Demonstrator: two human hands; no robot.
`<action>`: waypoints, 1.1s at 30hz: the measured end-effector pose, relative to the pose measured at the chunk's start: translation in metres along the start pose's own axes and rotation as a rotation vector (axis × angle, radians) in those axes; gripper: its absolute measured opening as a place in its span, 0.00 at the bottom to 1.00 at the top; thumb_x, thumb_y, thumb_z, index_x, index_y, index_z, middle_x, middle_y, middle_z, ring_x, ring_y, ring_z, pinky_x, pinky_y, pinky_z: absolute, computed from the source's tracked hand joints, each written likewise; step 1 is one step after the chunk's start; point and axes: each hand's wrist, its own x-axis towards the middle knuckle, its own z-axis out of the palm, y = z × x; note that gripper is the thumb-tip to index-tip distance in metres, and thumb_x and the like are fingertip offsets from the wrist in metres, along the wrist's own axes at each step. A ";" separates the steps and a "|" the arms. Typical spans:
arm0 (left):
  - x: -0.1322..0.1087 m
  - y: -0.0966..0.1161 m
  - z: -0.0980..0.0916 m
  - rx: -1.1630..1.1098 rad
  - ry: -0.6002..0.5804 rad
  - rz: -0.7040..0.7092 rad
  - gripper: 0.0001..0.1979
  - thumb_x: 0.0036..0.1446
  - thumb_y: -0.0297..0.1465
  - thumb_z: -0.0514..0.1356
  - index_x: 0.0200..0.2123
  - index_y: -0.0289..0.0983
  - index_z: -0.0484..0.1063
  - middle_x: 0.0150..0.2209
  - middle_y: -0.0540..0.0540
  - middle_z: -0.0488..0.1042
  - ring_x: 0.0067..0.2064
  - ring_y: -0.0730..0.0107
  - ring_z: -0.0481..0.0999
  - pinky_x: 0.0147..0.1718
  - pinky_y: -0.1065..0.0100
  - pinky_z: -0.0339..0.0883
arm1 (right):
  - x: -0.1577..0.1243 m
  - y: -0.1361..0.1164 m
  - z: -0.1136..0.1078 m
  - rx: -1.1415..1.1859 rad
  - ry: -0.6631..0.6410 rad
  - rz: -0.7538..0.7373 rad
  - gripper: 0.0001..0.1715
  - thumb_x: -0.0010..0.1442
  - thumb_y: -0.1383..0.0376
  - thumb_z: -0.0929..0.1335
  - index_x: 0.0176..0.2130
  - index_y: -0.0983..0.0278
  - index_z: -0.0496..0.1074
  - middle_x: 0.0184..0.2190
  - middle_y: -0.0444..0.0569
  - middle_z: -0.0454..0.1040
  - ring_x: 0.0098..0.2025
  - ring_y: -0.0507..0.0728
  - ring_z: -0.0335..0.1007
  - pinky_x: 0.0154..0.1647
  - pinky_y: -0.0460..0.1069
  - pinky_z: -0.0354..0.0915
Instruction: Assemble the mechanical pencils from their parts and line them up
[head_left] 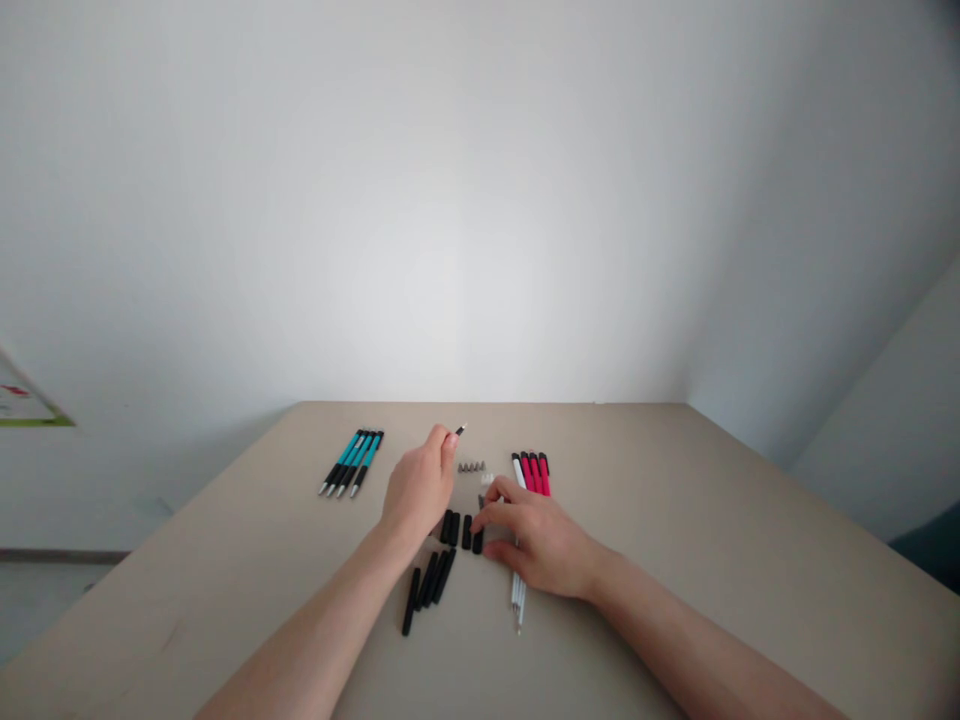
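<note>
My left hand point(420, 482) is closed round a slim pen part point(461, 429), whose black end with a pale tip sticks out past the thumb; the rest of it is hidden in the palm. Low over the table, my right hand point(544, 538) has thumb and fingertips at a short black pen grip point(478, 543), the rightmost in a row. More short black grips point(451, 527) lie just left of it. Nearer to me are several longer black tubes point(429, 580). White refills point(519, 600) are partly covered by my right hand.
Several teal pens point(352, 463) lie side by side at the left. Pink pen barrels point(535, 472) and a white one point(517, 465) sit beyond my right hand. Small metal tips point(472, 467) and clear white pieces point(487, 479) are between. A wall point(465, 250) borders the table's far edge.
</note>
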 end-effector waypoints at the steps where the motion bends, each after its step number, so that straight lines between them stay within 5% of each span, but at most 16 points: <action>1: 0.002 -0.003 0.000 0.089 -0.030 -0.042 0.18 0.66 0.37 0.39 0.37 0.38 0.65 0.25 0.46 0.73 0.28 0.64 0.74 0.25 0.70 0.54 | 0.000 0.000 0.000 0.006 -0.002 0.000 0.14 0.54 0.68 0.69 0.43 0.59 0.73 0.43 0.48 0.66 0.42 0.55 0.67 0.44 0.48 0.63; 7: 0.006 -0.015 -0.002 0.227 -0.180 -0.137 0.17 0.66 0.36 0.41 0.39 0.36 0.66 0.30 0.40 0.76 0.34 0.60 0.77 0.31 0.67 0.60 | 0.000 0.001 -0.003 0.033 0.003 -0.009 0.10 0.52 0.69 0.70 0.38 0.61 0.73 0.41 0.46 0.69 0.42 0.55 0.68 0.45 0.48 0.63; 17: 0.000 -0.002 -0.003 -0.203 -0.064 0.120 0.14 0.65 0.36 0.43 0.33 0.40 0.64 0.21 0.53 0.66 0.23 0.71 0.67 0.23 0.72 0.50 | -0.002 -0.002 -0.006 0.036 -0.014 -0.080 0.11 0.52 0.67 0.71 0.39 0.60 0.74 0.41 0.47 0.69 0.41 0.55 0.68 0.44 0.48 0.63; 23: -0.001 0.000 0.000 -0.340 -0.042 0.135 0.16 0.65 0.38 0.43 0.28 0.39 0.62 0.19 0.54 0.62 0.22 0.73 0.63 0.23 0.73 0.49 | -0.001 -0.003 -0.006 0.023 -0.046 -0.063 0.14 0.52 0.61 0.72 0.40 0.60 0.73 0.41 0.47 0.68 0.40 0.55 0.68 0.42 0.48 0.63; 33: 0.000 0.001 0.000 -0.360 -0.056 0.145 0.18 0.65 0.38 0.43 0.25 0.39 0.59 0.18 0.54 0.60 0.21 0.73 0.61 0.24 0.72 0.49 | -0.001 -0.002 -0.004 0.047 -0.024 -0.079 0.08 0.55 0.65 0.69 0.38 0.61 0.72 0.39 0.47 0.69 0.40 0.54 0.68 0.41 0.47 0.62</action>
